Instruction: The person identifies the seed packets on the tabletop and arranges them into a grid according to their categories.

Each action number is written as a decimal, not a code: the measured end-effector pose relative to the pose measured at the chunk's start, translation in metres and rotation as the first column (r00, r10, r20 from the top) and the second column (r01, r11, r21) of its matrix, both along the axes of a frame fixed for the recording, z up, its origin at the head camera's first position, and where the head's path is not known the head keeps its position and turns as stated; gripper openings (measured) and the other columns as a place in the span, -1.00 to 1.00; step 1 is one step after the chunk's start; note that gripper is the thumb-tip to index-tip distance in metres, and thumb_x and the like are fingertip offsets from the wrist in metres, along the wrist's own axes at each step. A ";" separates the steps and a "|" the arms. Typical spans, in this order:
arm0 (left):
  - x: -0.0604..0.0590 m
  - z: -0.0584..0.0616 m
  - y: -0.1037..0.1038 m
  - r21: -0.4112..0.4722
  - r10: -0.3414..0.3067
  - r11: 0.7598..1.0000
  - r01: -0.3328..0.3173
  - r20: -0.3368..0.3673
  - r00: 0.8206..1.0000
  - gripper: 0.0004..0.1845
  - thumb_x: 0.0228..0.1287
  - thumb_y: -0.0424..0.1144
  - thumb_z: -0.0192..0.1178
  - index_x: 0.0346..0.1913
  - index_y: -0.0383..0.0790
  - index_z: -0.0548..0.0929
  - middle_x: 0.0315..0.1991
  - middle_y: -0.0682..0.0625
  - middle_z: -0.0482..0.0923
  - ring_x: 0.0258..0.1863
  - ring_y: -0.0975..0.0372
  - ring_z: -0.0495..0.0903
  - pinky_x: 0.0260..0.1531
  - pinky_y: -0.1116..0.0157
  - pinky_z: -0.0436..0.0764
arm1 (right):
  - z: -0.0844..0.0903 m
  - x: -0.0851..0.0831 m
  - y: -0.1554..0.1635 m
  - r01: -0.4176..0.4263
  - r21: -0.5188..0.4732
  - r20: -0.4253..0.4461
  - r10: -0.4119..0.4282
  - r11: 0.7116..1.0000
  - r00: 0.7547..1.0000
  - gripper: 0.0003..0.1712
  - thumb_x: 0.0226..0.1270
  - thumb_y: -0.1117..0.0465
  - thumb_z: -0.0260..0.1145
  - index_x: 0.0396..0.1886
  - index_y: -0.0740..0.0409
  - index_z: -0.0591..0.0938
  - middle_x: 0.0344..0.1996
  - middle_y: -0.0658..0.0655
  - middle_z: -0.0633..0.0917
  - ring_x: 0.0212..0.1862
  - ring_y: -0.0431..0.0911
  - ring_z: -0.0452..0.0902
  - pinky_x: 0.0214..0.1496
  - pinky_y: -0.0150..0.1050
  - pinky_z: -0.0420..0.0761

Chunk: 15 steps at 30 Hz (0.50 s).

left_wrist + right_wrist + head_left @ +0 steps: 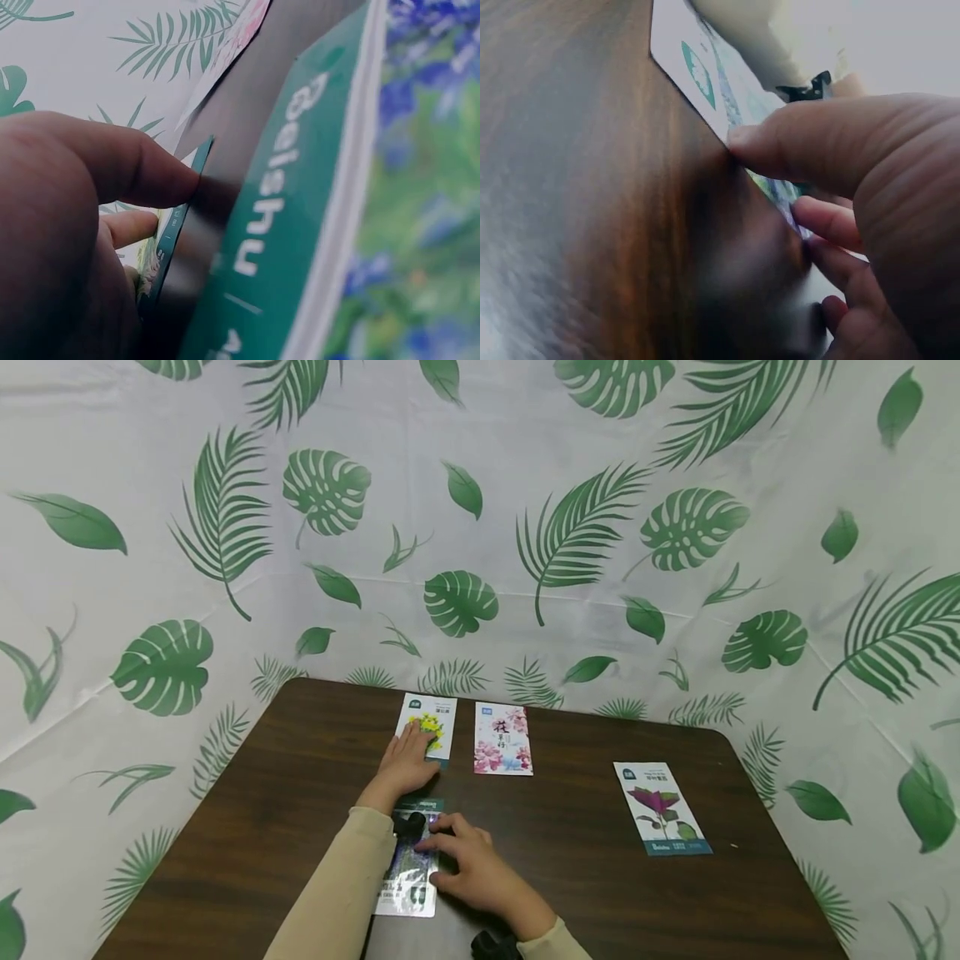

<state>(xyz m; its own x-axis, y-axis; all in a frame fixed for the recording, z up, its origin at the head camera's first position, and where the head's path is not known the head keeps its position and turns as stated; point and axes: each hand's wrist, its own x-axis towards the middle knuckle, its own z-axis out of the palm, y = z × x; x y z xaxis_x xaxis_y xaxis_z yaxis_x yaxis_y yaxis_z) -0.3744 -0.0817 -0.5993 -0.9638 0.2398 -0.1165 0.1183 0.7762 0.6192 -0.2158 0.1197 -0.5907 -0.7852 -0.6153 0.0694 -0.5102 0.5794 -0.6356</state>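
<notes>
Both hands flat on seed packets, working them along the dark wooden table (pixel 247 827).

The left hand (pixel 405 762) lies with straight fingers on the near end of the white paper packet with yellow flowers (pixel 431 725), pressing rather than clasping; the thumb (pixel 142 169) sits at the packet's teal edge. The right hand (pixel 472 868) rests on the glossy blue-and-green flower packet (pixel 408 881), fingertips (pixel 795 142) pinning its right edge to the wood, nothing curled round it. To do this well, I'd judge: keep pressure light and even, slide instead of lifting, so the slick foil doesn't skate. Just right of the left hand lies the pink blossom packet (pixel 503 739); well right of both grips, the purple-flower packet (pixel 662 808).
</notes>
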 end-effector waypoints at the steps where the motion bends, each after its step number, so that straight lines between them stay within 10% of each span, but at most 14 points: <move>1: 0.002 0.002 0.000 0.000 0.002 1.000 -0.002 -0.003 1.000 -0.19 0.47 -0.04 0.13 0.72 -0.15 0.27 0.83 -0.22 -0.27 0.84 -0.06 -0.32 0.80 -0.12 -0.34 | 0.000 0.000 -0.001 0.000 0.009 -0.007 0.000 1.000 1.000 -0.53 0.49 0.13 0.50 0.34 -0.25 0.73 0.46 0.03 0.53 0.54 -0.04 0.42 0.47 0.22 0.35; 9: 0.018 0.015 -0.001 -0.010 0.008 1.000 -0.009 -0.057 0.998 -0.23 0.50 -0.11 0.14 0.71 -0.20 0.30 0.81 -0.31 -0.19 0.83 -0.14 -0.23 0.79 -0.20 -0.25 | -0.001 0.000 -0.006 0.008 0.062 -0.041 -0.005 0.998 0.999 -0.47 0.55 0.08 0.46 0.46 -0.25 0.68 0.55 0.02 0.50 0.59 0.01 0.43 0.47 0.27 0.38; 15: 0.015 0.008 0.000 0.024 0.004 1.000 -0.002 -0.066 0.998 -0.23 0.52 -0.08 0.13 0.72 -0.17 0.28 0.82 -0.27 -0.20 0.83 -0.10 -0.27 0.79 -0.17 -0.29 | -0.001 -0.005 0.006 -0.011 -0.128 0.065 0.020 0.992 0.998 -0.53 0.57 0.11 0.44 0.41 -0.19 0.69 0.54 0.05 0.51 0.58 0.06 0.42 0.53 0.28 0.34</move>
